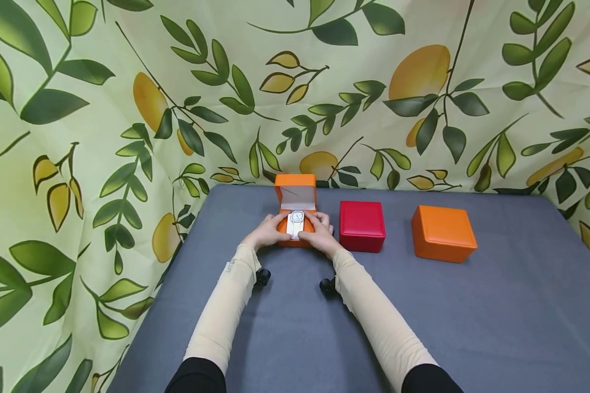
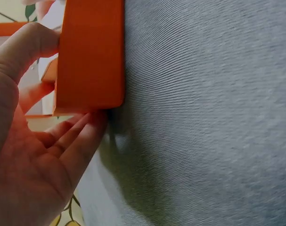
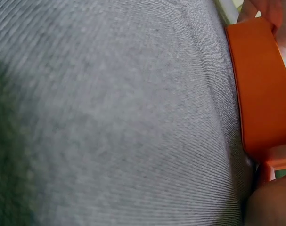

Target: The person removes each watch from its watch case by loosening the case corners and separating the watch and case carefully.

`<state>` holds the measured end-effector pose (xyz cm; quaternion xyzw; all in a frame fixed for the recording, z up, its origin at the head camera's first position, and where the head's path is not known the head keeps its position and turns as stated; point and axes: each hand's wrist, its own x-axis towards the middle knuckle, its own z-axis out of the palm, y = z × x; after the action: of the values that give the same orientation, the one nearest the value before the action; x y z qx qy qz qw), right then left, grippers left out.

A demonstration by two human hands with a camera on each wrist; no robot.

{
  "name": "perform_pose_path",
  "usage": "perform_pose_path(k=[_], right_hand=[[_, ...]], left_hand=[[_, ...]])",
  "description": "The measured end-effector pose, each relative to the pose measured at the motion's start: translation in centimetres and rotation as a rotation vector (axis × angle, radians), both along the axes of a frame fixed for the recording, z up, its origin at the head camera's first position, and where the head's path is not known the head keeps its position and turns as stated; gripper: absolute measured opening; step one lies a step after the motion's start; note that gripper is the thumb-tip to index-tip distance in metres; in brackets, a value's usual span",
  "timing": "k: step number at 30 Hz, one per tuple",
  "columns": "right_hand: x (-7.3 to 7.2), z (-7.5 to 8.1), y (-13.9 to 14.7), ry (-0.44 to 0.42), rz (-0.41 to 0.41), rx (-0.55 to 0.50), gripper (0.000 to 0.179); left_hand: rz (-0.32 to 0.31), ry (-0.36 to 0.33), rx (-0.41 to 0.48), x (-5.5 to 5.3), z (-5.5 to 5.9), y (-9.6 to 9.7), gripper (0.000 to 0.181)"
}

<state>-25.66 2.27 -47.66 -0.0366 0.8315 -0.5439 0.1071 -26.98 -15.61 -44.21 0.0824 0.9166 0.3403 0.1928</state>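
Watch (image 1: 297,216) in open box (image 1: 297,197) near far edge of table (image 1: 295,322); left hand (image 1: 269,231), right hand (image 1: 320,233) pinch watch sides, probably for balance

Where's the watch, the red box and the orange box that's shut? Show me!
Watch (image 1: 297,216): head view, on its dial.
Red box (image 1: 361,212): head view, on top of its lid.
Shut orange box (image 1: 444,222): head view, on top of its lid.
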Motion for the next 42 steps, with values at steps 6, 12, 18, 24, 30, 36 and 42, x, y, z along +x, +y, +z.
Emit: perform_pose_path(k=[6, 12, 18, 24, 30, 36, 42], right_hand=[[0.0, -0.4, 0.1, 0.041, -0.022, -0.043, 0.070], [0.1, -0.6, 0.1, 0.083, 0.003, -0.042, 0.070], [0.1, -0.2, 0.3, 0.104, 0.047, -0.023, 0.069], [0.4, -0.3, 0.5, 0.130, 0.079, 0.018, 0.069], [0.8, -0.4, 0.6, 0.140, 0.083, -0.015, 0.070], [1.0, -0.7, 0.5, 0.238, 0.063, -0.064, 0.069], [1.6, -0.8, 0.1, 0.314, 0.026, -0.100, 0.067]], left_hand=[[0.039, 0.097, 0.011, 0.3, -0.4, 0.3, 0.077], [0.041, 0.194, 0.068, 0.8, -0.4, 0.2, 0.076], [-0.026, 0.342, 0.034, 0.9, 0.0, 0.2, 0.070], [0.006, 0.319, 0.028, 1.3, -0.5, 0.3, 0.071], [0.038, 0.354, 0.075, 1.7, -0.8, 0.4, 0.070], [0.064, 0.361, 0.103, 2.0, -0.9, 0.5, 0.072], [0.040, 0.441, 0.130, 2.5, -1.2, 0.5, 0.069]])
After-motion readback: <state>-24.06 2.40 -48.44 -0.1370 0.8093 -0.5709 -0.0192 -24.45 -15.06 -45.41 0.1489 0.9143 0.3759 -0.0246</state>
